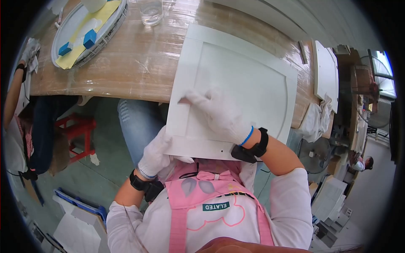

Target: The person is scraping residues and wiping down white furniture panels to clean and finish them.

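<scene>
Head view: a pink apron [211, 202] over white sleeves is seen closest to the lens, with a black wristband on each forearm.

One white panel [236, 90] with a recessed centre is held propped between the lap and the near edge of the wooden table [139, 63]. It is roughly square, so no clear long axis can be told. It sits rotated slightly clockwise; the lower edge points at the person, the upper edge rests over the table.

Two gloved hands are counted. The left hand [155, 152], in a white glove, is clamped on the panel's lower left corner, fingers wrapped under the edge. The right hand [217, 113], white glove with a blue cuff band, is laid on the panel face at the left side of the recess, fingers bent and pressed down on the surface, not wrapped around anything; whether something small is pinched under them cannot be told.

On the table, far left: one round white tray [63, 29] with a yellow sheet and two blue blocks [89, 39]. One clear glass [151, 12] stands at the far edge. A second white panel [325, 74] lies on the table to the right, well apart. One red stool [78, 135] is seen under the table.
</scene>
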Motion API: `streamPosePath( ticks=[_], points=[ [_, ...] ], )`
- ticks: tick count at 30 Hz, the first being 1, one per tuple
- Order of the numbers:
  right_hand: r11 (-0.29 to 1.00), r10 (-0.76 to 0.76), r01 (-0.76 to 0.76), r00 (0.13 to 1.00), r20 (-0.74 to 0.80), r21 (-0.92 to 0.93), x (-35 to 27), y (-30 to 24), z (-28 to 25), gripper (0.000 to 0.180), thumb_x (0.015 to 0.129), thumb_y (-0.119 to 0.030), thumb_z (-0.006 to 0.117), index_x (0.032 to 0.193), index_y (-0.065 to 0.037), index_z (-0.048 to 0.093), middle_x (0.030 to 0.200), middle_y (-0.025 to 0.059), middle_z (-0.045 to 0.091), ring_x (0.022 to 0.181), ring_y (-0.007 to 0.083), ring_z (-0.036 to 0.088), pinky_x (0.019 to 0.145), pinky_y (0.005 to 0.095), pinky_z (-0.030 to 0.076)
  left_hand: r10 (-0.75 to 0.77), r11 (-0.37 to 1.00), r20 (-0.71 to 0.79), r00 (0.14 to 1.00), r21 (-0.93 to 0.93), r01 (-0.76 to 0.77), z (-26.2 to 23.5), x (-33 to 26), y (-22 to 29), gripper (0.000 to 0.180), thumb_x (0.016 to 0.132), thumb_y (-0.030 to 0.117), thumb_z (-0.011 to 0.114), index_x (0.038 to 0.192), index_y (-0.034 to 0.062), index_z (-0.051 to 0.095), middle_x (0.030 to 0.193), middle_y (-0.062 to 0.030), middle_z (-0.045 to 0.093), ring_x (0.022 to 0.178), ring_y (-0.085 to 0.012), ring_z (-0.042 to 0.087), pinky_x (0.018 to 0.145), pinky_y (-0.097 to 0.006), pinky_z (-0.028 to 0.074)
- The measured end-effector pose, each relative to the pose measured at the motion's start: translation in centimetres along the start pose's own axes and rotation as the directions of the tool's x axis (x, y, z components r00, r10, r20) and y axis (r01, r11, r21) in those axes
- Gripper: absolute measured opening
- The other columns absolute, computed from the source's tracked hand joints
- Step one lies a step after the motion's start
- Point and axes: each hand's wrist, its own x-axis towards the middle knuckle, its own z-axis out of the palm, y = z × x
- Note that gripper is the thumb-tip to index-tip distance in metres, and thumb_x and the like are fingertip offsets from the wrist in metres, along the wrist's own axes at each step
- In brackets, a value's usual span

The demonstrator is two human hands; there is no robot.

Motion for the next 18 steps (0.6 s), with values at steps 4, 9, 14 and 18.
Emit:
streamPosePath(
  ticks=[4, 9, 14, 18],
  points=[
    [0.741, 0.527, -0.568, 0.822, 0.215, 0.357, 1.8, 0.2, -0.8, 0.044, 0.089, -0.005, 0.054, 0.13, -0.017, 0.065, 0.096, 0.0159, 0.066, 0.083, 0.0338, 0.065, 0.071, 0.0422, 0.052, 0.047, 0.995, 0.051, 0.998, -0.092, -0.042, 0.0, -0.1, -0.2, 0.061, 0.108, 0.039, 0.04, 0.154, 0.0007, 0.024, 0.146, -0.0237, 0.045, 0.121, -0.04, 0.061, 0.089, -0.058, 0.059],
    [0.991, 0.078, -0.077, 0.997, 0.004, -0.105, -0.9, 0.6, 0.9, 0.046, 0.09, -0.005, 0.053, 0.133, -0.017, 0.063, 0.093, 0.0187, 0.065, 0.083, 0.0344, 0.064, 0.071, 0.0412, 0.052, 0.075, 0.993, 0.085, 0.994, -0.102, -0.066, -0.3, 0.0, -0.7, 0.062, 0.108, 0.043, 0.038, 0.154, 0.0028, 0.025, 0.147, -0.0238, 0.045, 0.122, -0.0413, 0.06, 0.089, -0.057, 0.06],
    [0.892, 0.445, -0.451, 0.863, 0.241, -0.03, 1.7, 1.0, -0.4, 0.052, 0.089, -0.003, 0.053, 0.138, -0.021, 0.058, 0.093, 0.0181, 0.064, 0.086, 0.0356, 0.065, 0.073, 0.0454, 0.053, 0.058, 0.994, 0.058, 0.997, -0.093, -0.053, -0.2, -0.2, -0.7, 0.064, 0.108, 0.044, 0.037, 0.154, 0.0029, 0.025, 0.147, -0.0237, 0.046, 0.121, -0.0413, 0.061, 0.089, -0.057, 0.06],
    [0.987, 0.152, -0.148, 0.986, 0.07, -0.062, -0.3, 0.4, 0.0, 0.051, 0.088, -0.003, 0.054, 0.135, -0.021, 0.06, 0.091, 0.0178, 0.064, 0.081, 0.0357, 0.065, 0.07, 0.0442, 0.053, 0.071, 0.996, 0.069, 0.995, -0.054, -0.067, -0.2, 0.0, -0.6, 0.065, 0.108, 0.046, 0.037, 0.155, 0.0027, 0.024, 0.146, -0.0237, 0.046, 0.119, -0.0415, 0.062, 0.088, -0.057, 0.06]
  ],
)
